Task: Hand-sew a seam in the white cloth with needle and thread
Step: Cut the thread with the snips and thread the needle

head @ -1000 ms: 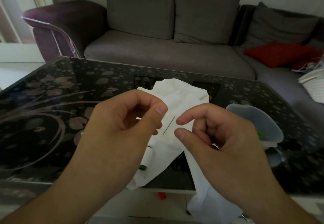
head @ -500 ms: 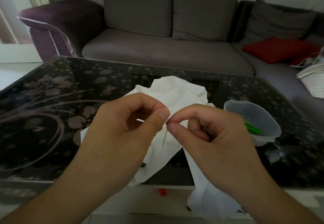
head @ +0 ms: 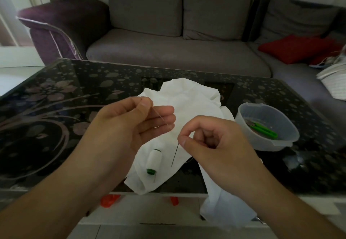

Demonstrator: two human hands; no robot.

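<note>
Left hand: your left hand [head: 131, 124] is raised over the cloth, thumb and forefinger pinching a fine pale thread [head: 159, 116], the other fingers straight, likely to keep the strand taut and untangled.
Right hand: your right hand [head: 211, 145] has its grip closed on the top of a thin steel needle [head: 174, 154], point hanging down toward you.
Cloth: the crumpled white cloth [head: 187, 98] lies mid-tabletop, one end draped over the near edge; neither hand holds it.
Spool: a white thread spool with a green end [head: 154, 161] rests on the cloth, near your left wrist.
Tub: a clear plastic tub [head: 265, 126] to the right holds green snips [head: 264, 129], within reach.
Tabletop: dark floral glass tabletop [head: 56, 107].
Stage: seemingly thread preparation; stitching looks not yet begun.
</note>
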